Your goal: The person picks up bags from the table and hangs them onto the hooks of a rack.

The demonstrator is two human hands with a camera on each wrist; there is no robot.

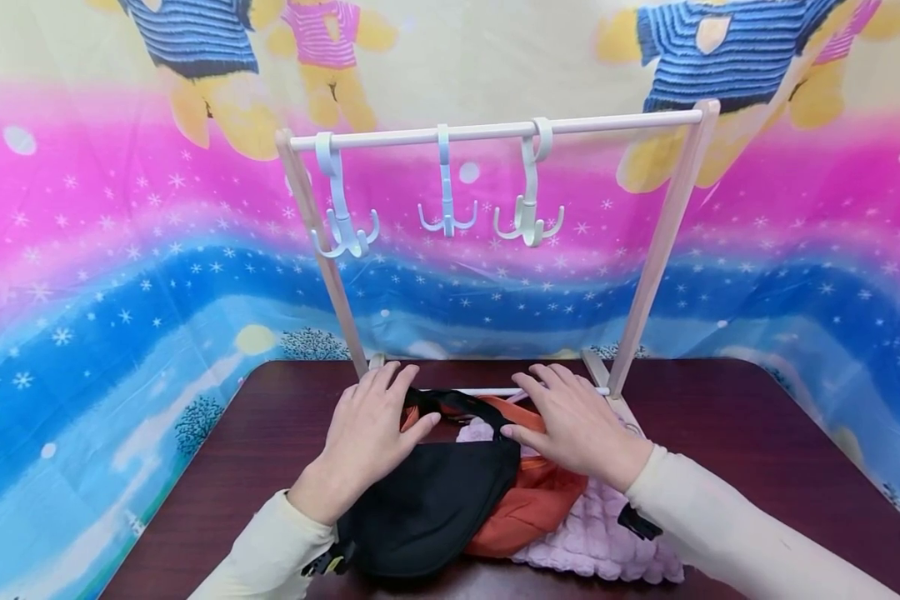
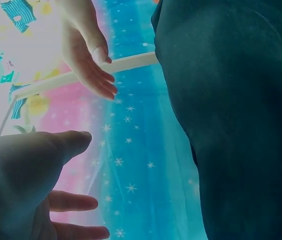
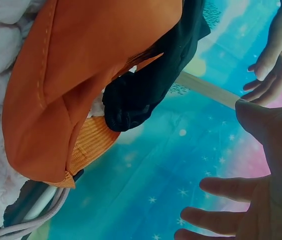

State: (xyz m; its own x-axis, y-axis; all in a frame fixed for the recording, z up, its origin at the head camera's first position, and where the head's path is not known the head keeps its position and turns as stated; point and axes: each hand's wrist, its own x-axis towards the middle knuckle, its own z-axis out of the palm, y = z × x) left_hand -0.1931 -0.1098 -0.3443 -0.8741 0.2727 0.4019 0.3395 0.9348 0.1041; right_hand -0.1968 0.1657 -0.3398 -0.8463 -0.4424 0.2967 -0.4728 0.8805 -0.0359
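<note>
Pale sleeves (image 1: 727, 521), left grip (image 1: 367, 429) and right grip (image 1: 573, 423) released, black bag (image 1: 431, 504), orange bag (image 1: 528, 508) just below

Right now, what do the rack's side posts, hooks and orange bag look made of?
Side posts: likely matte wood, pale tan and straight-edged.
Hooks: probably smooth plastic, evenly coloured with moulded-looking curves.
Orange bag: matte fabric, softly folded and stitched; possibly synthetic, fibre not tellable.

In front of me a wooden rack (image 1: 656, 250), three pale pronged hooks (image 1: 447, 200) on its top bar (image 1: 622, 122), a dark-red table (image 1: 247, 450) under it, a snowflake-patterned backdrop (image 1: 495, 292) behind it — printed yellow figures (image 1: 720, 67) in striped tops.
</note>
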